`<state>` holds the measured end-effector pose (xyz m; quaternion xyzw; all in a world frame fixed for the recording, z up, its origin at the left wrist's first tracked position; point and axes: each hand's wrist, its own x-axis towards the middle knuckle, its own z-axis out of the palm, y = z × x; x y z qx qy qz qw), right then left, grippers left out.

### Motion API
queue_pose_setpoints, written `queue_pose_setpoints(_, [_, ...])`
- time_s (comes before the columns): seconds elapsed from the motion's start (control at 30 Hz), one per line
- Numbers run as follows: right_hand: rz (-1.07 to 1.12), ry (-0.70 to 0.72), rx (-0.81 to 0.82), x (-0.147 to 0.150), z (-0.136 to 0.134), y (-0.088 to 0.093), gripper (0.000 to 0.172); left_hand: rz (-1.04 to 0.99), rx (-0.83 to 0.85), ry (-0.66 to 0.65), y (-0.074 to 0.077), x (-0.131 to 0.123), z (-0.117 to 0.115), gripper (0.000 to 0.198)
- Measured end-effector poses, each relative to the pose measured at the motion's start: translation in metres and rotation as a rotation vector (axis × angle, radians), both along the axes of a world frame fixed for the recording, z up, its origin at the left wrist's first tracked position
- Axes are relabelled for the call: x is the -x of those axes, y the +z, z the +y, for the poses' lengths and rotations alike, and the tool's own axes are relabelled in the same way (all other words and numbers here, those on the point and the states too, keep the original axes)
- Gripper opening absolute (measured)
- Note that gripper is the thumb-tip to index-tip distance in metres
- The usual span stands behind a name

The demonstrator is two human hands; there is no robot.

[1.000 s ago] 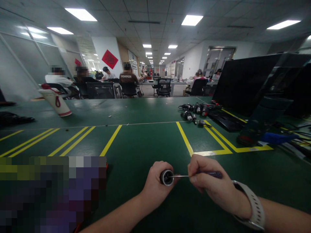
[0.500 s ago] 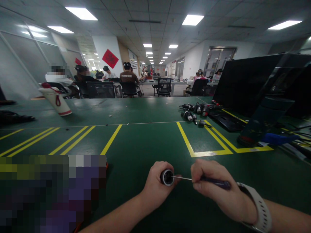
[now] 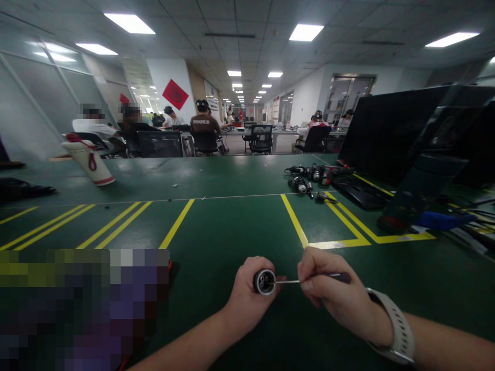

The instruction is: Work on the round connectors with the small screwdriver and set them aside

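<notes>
Head view: at six o'clock, low in the frame, the left hand point(image 3: 247, 296) is curled shut around a short black cylindrical connector with a silver metal rim point(image 3: 265, 282). The connector's round face is turned up toward the camera, with small holes showing inside. Just beside it at three o'clock, the right hand point(image 3: 328, 296) pinches a slim screwdriver with a dark purple handle point(image 3: 337, 277) between thumb and fingertips, the other fingers folded under. The thin steel shaft runs level toward nine o'clock and its tip meets the connector's face, though it is too small to tell whether it sits in a hole. A pale grey watch strap point(image 3: 398, 330) circles the right wrist.

Both hands are low over a dark green bench mat point(image 3: 216, 226) marked with yellow tape lines point(image 3: 176, 224); whether they rest on it I cannot tell. At one o'clock, well apart from the hands, lies a cluster of small black-and-silver connectors point(image 3: 309, 178). Beyond that, at two o'clock, stands a large black monitor point(image 3: 386, 129). At ten o'clock a white paper cup with red print point(image 3: 89, 161) stands on the mat, and at eight o'clock a pixelated patch point(image 3: 83, 309) hides whatever lies there. Far off at twelve o'clock, people sit at desks under ceiling lights.
</notes>
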<state>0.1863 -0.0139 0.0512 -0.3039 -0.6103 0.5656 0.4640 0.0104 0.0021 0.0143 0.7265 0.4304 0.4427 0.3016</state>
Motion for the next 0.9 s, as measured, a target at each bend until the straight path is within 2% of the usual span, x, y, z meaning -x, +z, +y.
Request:
queue_pose_setpoints(0.3, [-0.123, -0.005, -0.066, 0.001, -0.005, 0.007, 0.01, 0.072, -0.033, -0.008, 0.0, 0.0, 0.0, 0.018])
queue_pose_setpoints(0.47, [0.083, 0.001, 0.091, 0.004, 0.001, -0.001, 0.007, 0.027, -0.015, 0.002, -0.002, 0.0, -0.001, 0.021])
queue_pose_setpoints(0.63, [0.183, -0.046, 0.167, 0.006, 0.003, 0.002, 0.005, -0.005, 0.045, -0.018, -0.004, 0.0, 0.0, 0.021])
queue_pose_setpoints(0.77, [0.176, -0.054, 0.142, 0.005, 0.001, 0.003, 0.006, -0.006, 0.079, -0.024, -0.001, -0.001, 0.0, 0.02])
queue_pose_setpoints(0.9, [0.121, -0.076, 0.04, 0.002, -0.001, -0.001, 0.007, -0.09, 0.138, -0.035, 0.002, -0.003, -0.001, 0.019])
